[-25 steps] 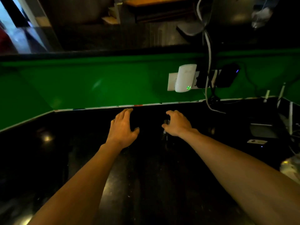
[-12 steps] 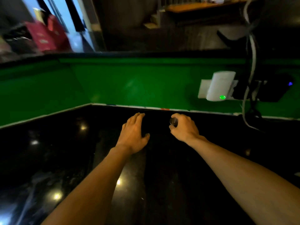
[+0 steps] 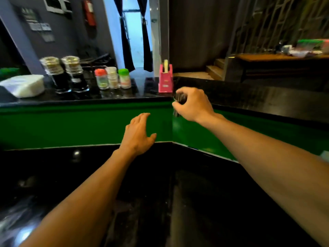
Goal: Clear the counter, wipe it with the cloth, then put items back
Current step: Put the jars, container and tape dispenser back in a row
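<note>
Lifting status: the right hand [image 3: 193,104] has come up off the lower surface [image 3: 160,193], where it lay half a second ago. It now stands level with the upper ledge [image 3: 142,87] and carries a small dark item [image 3: 179,99].
Left hand: the left hand [image 3: 138,134] has also left the lower surface. It hovers in front of the green wall [image 3: 71,125], at 7 o'clock from the right hand, holding nothing.
Finger state, right: the fingers [image 3: 185,90] are curled over the top of the item with the thumb under it, pinching it. The item is blurred and its kind cannot be told.
Finger state, left: straight and close together, thumb spread to the side.
Item position: held at the 9 o'clock side of the right hand, sticking out past the fingertips above and below. It is in the air just beside the ledge corner, with no visible contact.
Nearest neighbour: pink tape dispenser [image 3: 166,81] on the ledge, near, at 10 o'clock from the item.
Ledge contents: shaker jars [image 3: 112,77], sauce bottles [image 3: 60,75] and a white bundle [image 3: 23,85], all further toward 9 o'clock.
Task meaning: judged to be the clearing phase, with the item in transfer to the ledge. Wiping is not yet begun, and no cloth can be identified.
</note>
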A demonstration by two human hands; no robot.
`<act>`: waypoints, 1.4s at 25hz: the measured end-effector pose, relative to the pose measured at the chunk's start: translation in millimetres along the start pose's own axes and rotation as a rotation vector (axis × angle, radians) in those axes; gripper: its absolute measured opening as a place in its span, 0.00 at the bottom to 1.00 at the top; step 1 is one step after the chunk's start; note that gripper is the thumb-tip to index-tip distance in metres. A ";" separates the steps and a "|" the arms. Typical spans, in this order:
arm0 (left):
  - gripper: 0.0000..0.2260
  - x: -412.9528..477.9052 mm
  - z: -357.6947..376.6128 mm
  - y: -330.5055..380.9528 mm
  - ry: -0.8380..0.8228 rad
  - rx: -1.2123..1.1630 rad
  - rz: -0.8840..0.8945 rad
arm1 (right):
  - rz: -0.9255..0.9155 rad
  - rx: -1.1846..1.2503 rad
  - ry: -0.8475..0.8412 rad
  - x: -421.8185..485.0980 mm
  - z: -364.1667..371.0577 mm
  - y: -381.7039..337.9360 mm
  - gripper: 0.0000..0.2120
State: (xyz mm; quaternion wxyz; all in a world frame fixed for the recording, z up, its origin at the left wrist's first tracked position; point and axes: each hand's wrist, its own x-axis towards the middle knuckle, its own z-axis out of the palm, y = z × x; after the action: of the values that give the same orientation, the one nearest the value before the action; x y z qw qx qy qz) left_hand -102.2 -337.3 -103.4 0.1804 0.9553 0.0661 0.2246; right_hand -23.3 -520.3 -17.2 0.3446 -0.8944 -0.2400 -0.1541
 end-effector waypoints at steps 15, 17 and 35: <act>0.23 127.2 -59.0 -157.1 0.084 0.078 0.145 | 0.077 -0.089 -0.054 161.1 121.8 -107.2 0.14; 0.23 145.9 -59.1 -160.0 0.145 -0.009 0.149 | 0.075 -0.131 -0.063 182.5 132.0 -102.8 0.18; 0.38 170.0 -45.8 -155.3 0.022 0.219 0.251 | -0.114 -0.433 0.215 175.5 77.2 -42.9 0.34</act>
State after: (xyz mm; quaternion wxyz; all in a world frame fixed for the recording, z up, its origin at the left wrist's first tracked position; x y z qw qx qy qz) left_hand 21.4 -143.7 -54.4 0.0450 0.9675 -0.0276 0.2473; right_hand 109.2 -382.5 28.3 0.1591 -0.9108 -0.2136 -0.3156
